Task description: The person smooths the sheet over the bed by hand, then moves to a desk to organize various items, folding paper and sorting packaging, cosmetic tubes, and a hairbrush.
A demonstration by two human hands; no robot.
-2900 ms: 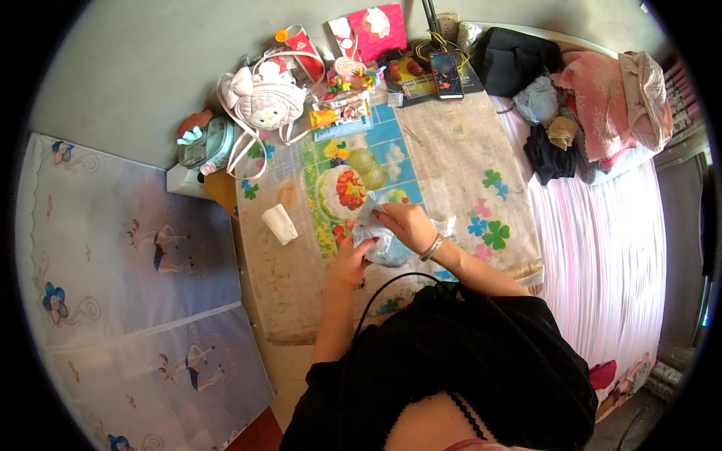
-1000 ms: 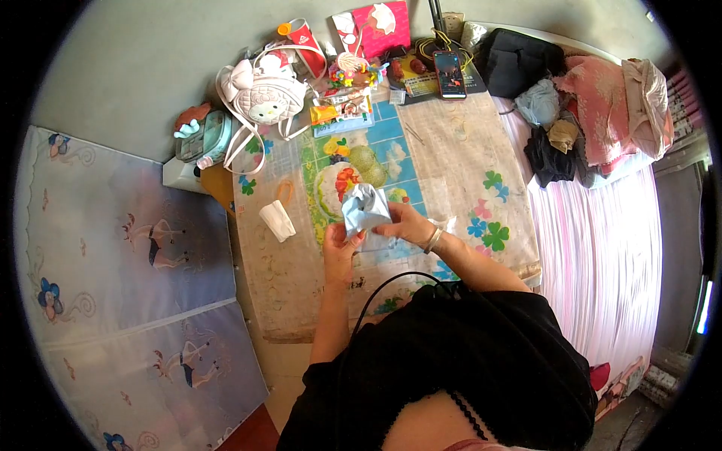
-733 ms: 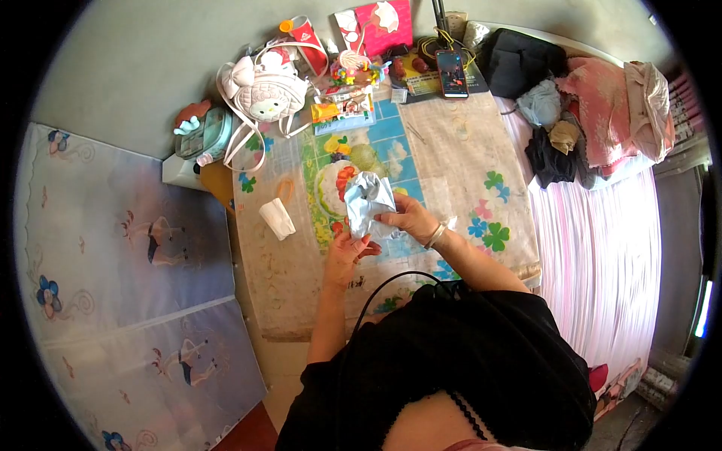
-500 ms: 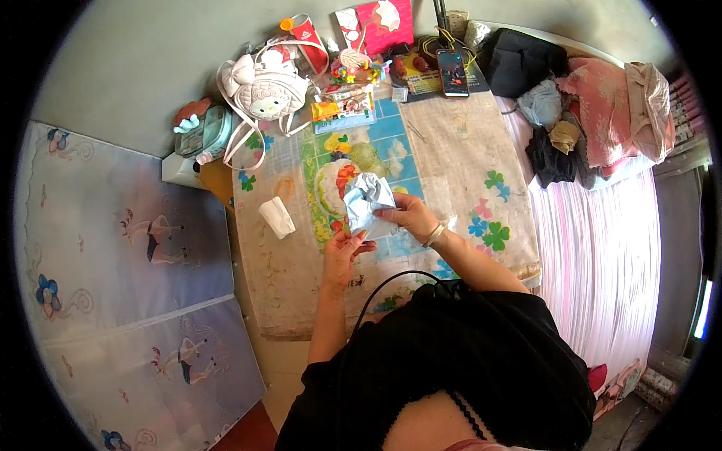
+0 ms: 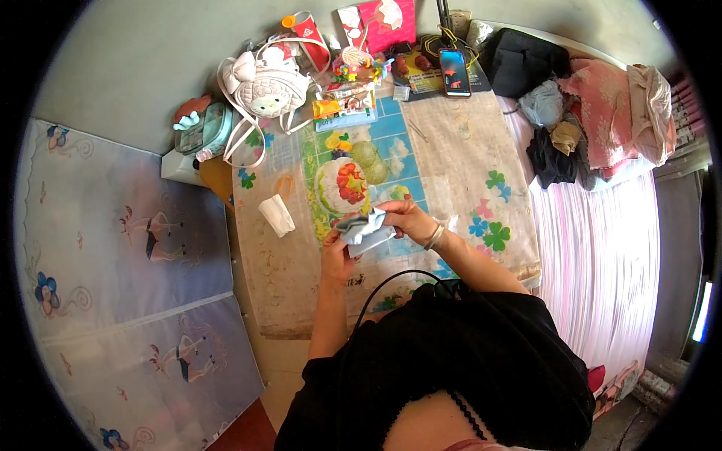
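Observation:
Over the printed tablecloth, both hands hold a crumpled pale blue sheet of paper (image 5: pixel 368 239), with creased folds on top and a smoother flat part below. My left hand (image 5: pixel 336 254) grips its left edge, fingers closed. On the opposite side, my right hand (image 5: pixel 410 220) pinches the upper right corner between thumb and fingers; a bracelet circles that wrist. To the left of the paper lie a white folded tissue (image 5: pixel 277 216) and a tan loop-shaped band (image 5: pixel 284 186), neither touched by a hand.
Along the table's back stand a white handbag (image 5: pixel 263 94), a red cup (image 5: pixel 310 37), snack packets (image 5: pixel 344 109) and a lit phone (image 5: pixel 455 73). Thin metal sticks (image 5: pixel 418 131) lie nearer. Clothes (image 5: pixel 602 113) are piled on the bed at right; a printed fabric panel (image 5: pixel 150 225) is at left.
The paper has come lower and tipped flatter, so its crumpled top no longer stands up. My left hand has closed on its left edge; the right hand keeps its pinch. The phone screen's picture has changed.

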